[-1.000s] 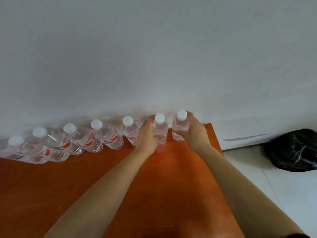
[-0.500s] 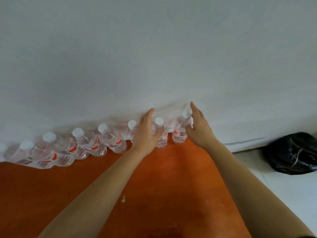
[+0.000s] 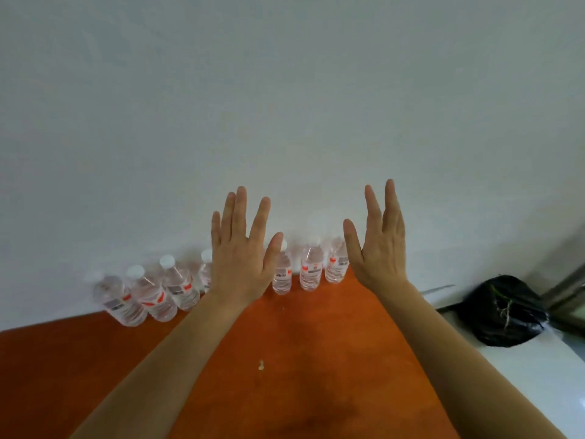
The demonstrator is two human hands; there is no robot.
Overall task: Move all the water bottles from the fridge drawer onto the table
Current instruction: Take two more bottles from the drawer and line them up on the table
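Note:
Several clear water bottles with white caps and red-and-grey labels stand in a row along the back of the orange table [image 3: 300, 337], against the white wall. The rightmost bottle [image 3: 336, 267] and the one beside it [image 3: 311, 270] stand upright near the table's right corner. My left hand [image 3: 240, 248] is raised with fingers spread, in front of the middle of the row, hiding part of one bottle. My right hand [image 3: 378, 245] is raised flat and open just right of the last bottle. Neither hand holds anything. The fridge drawer is out of view.
A black plastic bag [image 3: 503, 312] lies on the pale floor to the right of the table. A small pale crumb [image 3: 261, 365] sits on the tabletop. The white wall runs directly behind the bottles.
Both hands have let go of the two rightmost bottles and lifted away with fingers spread. The view has tilted upward, so the row appears lower and further.

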